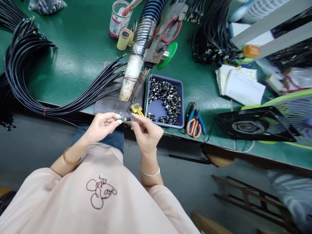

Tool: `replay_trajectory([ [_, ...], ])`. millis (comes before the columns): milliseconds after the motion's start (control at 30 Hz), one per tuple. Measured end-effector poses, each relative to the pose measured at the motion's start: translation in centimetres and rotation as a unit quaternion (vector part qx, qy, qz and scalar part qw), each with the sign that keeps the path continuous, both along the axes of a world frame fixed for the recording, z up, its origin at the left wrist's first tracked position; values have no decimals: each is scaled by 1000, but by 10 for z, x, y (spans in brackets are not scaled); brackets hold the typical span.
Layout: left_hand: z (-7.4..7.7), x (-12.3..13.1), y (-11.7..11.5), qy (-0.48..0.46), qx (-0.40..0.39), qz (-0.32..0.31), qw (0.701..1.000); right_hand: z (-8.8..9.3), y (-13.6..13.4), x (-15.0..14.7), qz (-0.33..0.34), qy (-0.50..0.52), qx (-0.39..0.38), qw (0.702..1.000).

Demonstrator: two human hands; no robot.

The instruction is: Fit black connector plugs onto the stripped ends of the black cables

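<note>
My left hand (pixel 103 126) pinches the end of a black cable (pixel 70 123), where thin coloured wires show at the fingertips. A small black connector (pixel 126 119) sits at those wires, between my two hands. My right hand (pixel 147 131) has its thumb and index fingertip around the connector's far end; the exact contact is too small to see clearly. Just beyond the fingers lies a yellow piece (pixel 136 109) on a dark work plate (pixel 103 107). Beside it, a blue tray (pixel 183 104) holds many loose black connectors with metal pins.
A bundle of black cables (pixel 60 110) curves along the table's left. Overhead reach an extraction hose (pixel 140 42) and a metal arm with a green solder reel (pixel 170 53). Pliers (pixel 195 122), a fan (pixel 255 125) and papers (pixel 243 86) lie right. A can (pixel 119 22) stands behind.
</note>
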State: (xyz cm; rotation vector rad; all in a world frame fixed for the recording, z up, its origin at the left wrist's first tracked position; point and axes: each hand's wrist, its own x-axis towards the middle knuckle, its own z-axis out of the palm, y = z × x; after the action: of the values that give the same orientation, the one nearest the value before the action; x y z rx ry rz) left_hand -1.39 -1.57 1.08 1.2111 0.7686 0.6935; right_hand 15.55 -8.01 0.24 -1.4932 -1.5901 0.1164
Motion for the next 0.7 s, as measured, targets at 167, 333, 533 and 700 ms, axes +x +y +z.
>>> replay_trajectory([
  [167,-1,2,-1,14,15,1,1000,5,-2,-4,37,-31,26,998],
  [333,-8,2,-2,39,47,9,998,5,0,-6,58,-10,-5,998],
  [533,-11,4,-3,65,93,-2,994,1,1,-4,66,32,-45,996],
  [700,-12,5,-2,94,120,-20,988,1,3,-3,114,-7,-64,991],
])
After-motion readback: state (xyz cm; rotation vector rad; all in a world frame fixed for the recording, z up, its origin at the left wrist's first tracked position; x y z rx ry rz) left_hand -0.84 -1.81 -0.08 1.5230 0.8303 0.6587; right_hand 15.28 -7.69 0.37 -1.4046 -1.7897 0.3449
